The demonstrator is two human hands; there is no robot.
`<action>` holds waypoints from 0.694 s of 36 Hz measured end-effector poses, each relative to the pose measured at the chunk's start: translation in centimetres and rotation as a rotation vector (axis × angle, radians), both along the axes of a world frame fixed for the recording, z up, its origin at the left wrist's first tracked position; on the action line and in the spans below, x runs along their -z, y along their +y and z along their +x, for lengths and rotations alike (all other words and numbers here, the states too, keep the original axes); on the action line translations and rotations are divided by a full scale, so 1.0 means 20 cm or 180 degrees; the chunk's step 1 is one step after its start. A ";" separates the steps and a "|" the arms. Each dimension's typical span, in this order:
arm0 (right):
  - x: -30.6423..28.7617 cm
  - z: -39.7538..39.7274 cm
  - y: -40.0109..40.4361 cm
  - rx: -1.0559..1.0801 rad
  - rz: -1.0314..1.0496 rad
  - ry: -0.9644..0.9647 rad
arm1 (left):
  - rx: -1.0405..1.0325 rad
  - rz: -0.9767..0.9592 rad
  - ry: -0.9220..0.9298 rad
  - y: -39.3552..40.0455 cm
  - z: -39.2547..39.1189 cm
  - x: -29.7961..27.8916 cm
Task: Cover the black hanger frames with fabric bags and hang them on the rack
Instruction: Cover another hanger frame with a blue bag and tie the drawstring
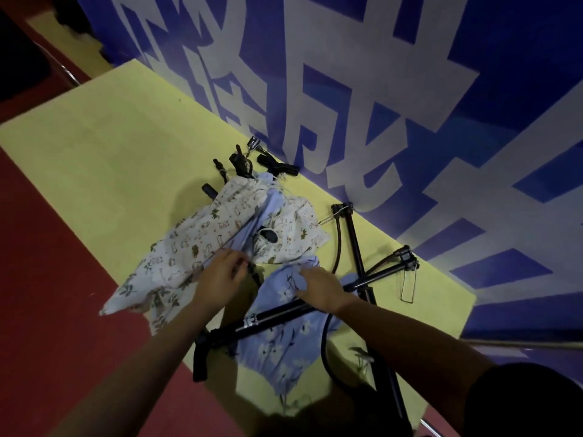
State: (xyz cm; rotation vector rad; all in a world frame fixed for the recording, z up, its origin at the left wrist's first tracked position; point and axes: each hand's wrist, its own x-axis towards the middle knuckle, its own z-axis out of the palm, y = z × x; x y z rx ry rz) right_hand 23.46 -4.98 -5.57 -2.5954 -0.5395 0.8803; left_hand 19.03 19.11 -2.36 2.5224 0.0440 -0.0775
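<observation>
On blue bag [277, 335]: right hand [318, 287]

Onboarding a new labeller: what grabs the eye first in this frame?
The blue wall with huge white characters fills the top and right. Below it, on the yellow table, lies a heap of printed fabric bags tangled with black hanger frames. Both hands work at its near edge, left hand and right hand.

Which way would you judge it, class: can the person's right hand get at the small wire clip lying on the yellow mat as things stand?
Probably yes. The wire clip lies bare on the yellow mat, with nothing on top, off to the side of the right hand, which rests on the blue fabric bag.
</observation>
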 end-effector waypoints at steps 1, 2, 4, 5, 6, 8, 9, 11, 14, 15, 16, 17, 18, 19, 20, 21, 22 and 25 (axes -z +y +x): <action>0.01 -0.01 -0.01 0.0028 0.0051 0.0001 | 0.0064 -0.0067 0.0177 -0.01 -0.02 0.01; 0.02 -0.03 -0.03 0.0036 0.0077 -0.0034 | 0.0121 -0.0108 0.0334 -0.02 -0.04 0.03; 0.01 -0.05 -0.06 0.0061 0.0072 -0.0158 | 0.0159 -0.0098 0.0516 -0.04 -0.06 0.07; 0.01 -0.06 -0.08 0.0077 0.0040 -0.0298 | 0.0141 -0.0069 0.0594 -0.05 -0.08 0.10; 0.01 -0.07 -0.09 0.0088 0.0014 -0.0490 | 0.0098 -0.0042 0.0691 -0.06 -0.09 0.12; 0.01 -0.09 -0.12 0.0174 -0.0017 -0.0778 | 0.0012 -0.0053 0.0914 -0.10 -0.11 0.14; 0.02 -0.09 -0.14 0.0229 -0.0016 -0.0828 | 0.0016 -0.0091 0.1027 -0.12 -0.13 0.15; 0.03 -0.10 -0.18 0.0340 -0.0019 -0.0791 | 0.0118 -0.0200 0.1224 -0.17 -0.17 0.15; 0.03 -0.10 -0.21 0.0578 -0.0075 -0.0530 | -0.0012 -0.0317 0.1317 -0.22 -0.20 0.17; 0.03 -0.09 -0.21 0.0615 -0.0063 -0.0460 | -0.0129 -0.0377 0.1336 -0.24 -0.21 0.18; 0.02 -0.08 -0.21 0.0637 -0.0044 -0.0410 | -0.0228 -0.0411 0.1398 -0.25 -0.20 0.19; 0.02 -0.07 -0.21 0.0657 -0.0035 -0.0365 | -0.0264 -0.0384 0.1459 -0.26 -0.20 0.20; 0.01 -0.07 -0.21 0.0662 -0.0035 -0.0322 | -0.0264 -0.0315 0.1510 -0.27 -0.19 0.20; 0.01 -0.06 -0.21 0.0666 -0.0055 -0.0289 | -0.0254 -0.0257 0.1510 -0.28 -0.18 0.20; 0.00 -0.06 -0.21 0.0664 -0.0075 -0.0232 | -0.0247 -0.0235 0.1456 -0.29 -0.17 0.19; -0.01 -0.05 -0.21 0.0652 -0.0064 -0.0152 | -0.0233 -0.0258 0.1374 -0.31 -0.15 0.18; -0.02 -0.04 -0.21 0.0669 0.0005 -0.0039 | -0.0225 -0.0329 0.1261 -0.33 -0.14 0.16; -0.04 0.01 -0.21 0.1113 0.0509 0.0617 | -0.0290 -0.0783 0.0912 -0.37 -0.11 0.10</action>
